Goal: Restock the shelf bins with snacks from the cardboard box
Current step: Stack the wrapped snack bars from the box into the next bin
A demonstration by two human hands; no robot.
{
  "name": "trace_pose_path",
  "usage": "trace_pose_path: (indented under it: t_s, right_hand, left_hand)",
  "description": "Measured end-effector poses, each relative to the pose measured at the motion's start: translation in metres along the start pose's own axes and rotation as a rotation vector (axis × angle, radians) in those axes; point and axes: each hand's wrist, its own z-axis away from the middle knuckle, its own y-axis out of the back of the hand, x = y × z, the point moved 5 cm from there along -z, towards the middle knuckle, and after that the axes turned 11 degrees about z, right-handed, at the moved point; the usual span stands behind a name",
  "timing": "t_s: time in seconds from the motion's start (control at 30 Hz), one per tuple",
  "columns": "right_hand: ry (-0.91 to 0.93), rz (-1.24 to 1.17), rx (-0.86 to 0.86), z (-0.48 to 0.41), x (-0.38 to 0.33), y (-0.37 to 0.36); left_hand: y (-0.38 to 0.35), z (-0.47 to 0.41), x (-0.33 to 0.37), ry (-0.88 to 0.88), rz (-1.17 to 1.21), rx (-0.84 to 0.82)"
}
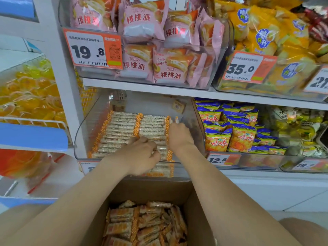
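Two neat rows of snack bars (120,128), wrapped with orange checked ends, are laid flat in a clear bin (83,128) on the lower shelf. Both hands are reached into this bin, close together but not touching. The left hand (142,153) is set on the bars at the front of the right-hand row with its fingers curled down over them; whether anything is gripped there cannot be told. The right hand (179,137) is placed just right of that row, and a single bar (176,119) is pinched in its fingertips, its end sticking up beyond them. Below the forearms an open cardboard box (198,215) is seen, with loose bars (145,226) of the same kind heaped in it. Pink pie packets (142,20) are stacked in the bin above, behind a price tag (92,48), and blue-and-yellow crisp bags (218,139) are kept in the bin to the right.
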Motion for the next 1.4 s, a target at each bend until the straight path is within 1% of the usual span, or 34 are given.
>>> trace_pose_path:
  t_s: [0.17,0.23,0.27,0.33,0.43,0.47,0.5,0.53,0.57,0.6,0.63,0.73,0.77,0.8,0.87,0.9,0.97,1.03,1.1,1.17,1.23,1.4]
  right_hand:
    - [0.059,-0.031,-0.052,0.011,-0.002,0.006]
    - [0.078,-0.011,-0.009,0.027,-0.001,0.017]
    - [0.099,-0.002,0.041,0.039,-0.002,0.024]
    - [0.175,-0.025,0.188,0.072,-0.005,0.038]
    - [0.354,-0.167,0.431,0.149,-0.006,0.052]
    - [0.415,-0.211,0.438,0.174,-0.004,0.053]
    - [0.473,-0.227,0.386,0.196,-0.002,0.048]
    - [0.508,-0.218,0.276,0.211,0.000,0.037]
    - [0.524,-0.199,0.141,0.221,0.003,0.023]
    - [0.527,-0.170,0.001,0.227,0.006,0.008]
    - [0.527,-0.137,-0.109,0.229,0.009,-0.009]
    - [0.514,-0.041,-0.296,0.231,0.008,-0.056]
    - [0.512,-0.030,-0.355,0.231,0.006,-0.074]
    - [0.507,-0.033,-0.424,0.231,0.003,-0.092]
    - [0.498,-0.055,-0.577,0.232,-0.003,-0.129]
    - [0.491,-0.069,-0.632,0.232,-0.006,-0.148]
    - [0.479,-0.100,-0.674,0.231,-0.010,-0.175]
    - [0.464,-0.123,-0.685,0.231,-0.013,-0.196]
    - [0.473,-0.130,-0.729,0.235,-0.018,-0.218]
    - [0.526,-0.087,-0.800,0.244,-0.027,-0.238]
    - [0.599,-0.037,-0.849,0.254,-0.038,-0.252]
    - [0.833,0.088,-0.782,0.282,-0.063,-0.273]
  left_hand:
    - [0.001,0.001,-0.002,-0.032,-0.016,0.037]
    - [0.004,0.005,-0.001,-0.027,-0.022,0.093]
    - [0.006,0.009,0.001,-0.028,-0.028,0.148]
    - [0.013,0.021,0.010,-0.067,-0.058,0.316]
    - [0.018,0.048,0.025,-0.227,-0.027,0.559]
    - [0.018,0.060,0.030,-0.295,0.013,0.615]
    - [0.017,0.074,0.034,-0.363,0.055,0.652]
    - [0.013,0.088,0.037,-0.411,0.090,0.655]
    - [0.006,0.101,0.039,-0.435,0.115,0.616]
    - [-0.004,0.111,0.041,-0.434,0.115,0.529]
    - [-0.019,0.117,0.041,-0.411,0.089,0.405]
    - [-0.084,0.111,0.018,-0.216,-0.116,-0.056]
    - [-0.109,0.106,0.003,-0.139,-0.160,-0.174]
    - [-0.131,0.103,-0.011,-0.062,-0.193,-0.271]
    - [-0.167,0.098,-0.038,0.061,-0.260,-0.403]
    - [-0.180,0.097,-0.046,0.104,-0.272,-0.438]
    - [-0.200,0.093,-0.059,0.146,-0.238,-0.442]
    - [-0.220,0.092,-0.070,0.188,-0.133,-0.443]
    - [-0.247,0.098,-0.087,0.274,-0.048,-0.523]
    - [-0.273,0.110,-0.098,0.360,-0.007,-0.658]
    - [-0.289,0.122,-0.103,0.396,0.007,-0.733]
    - [-0.308,0.139,-0.114,0.385,-0.063,-0.789]
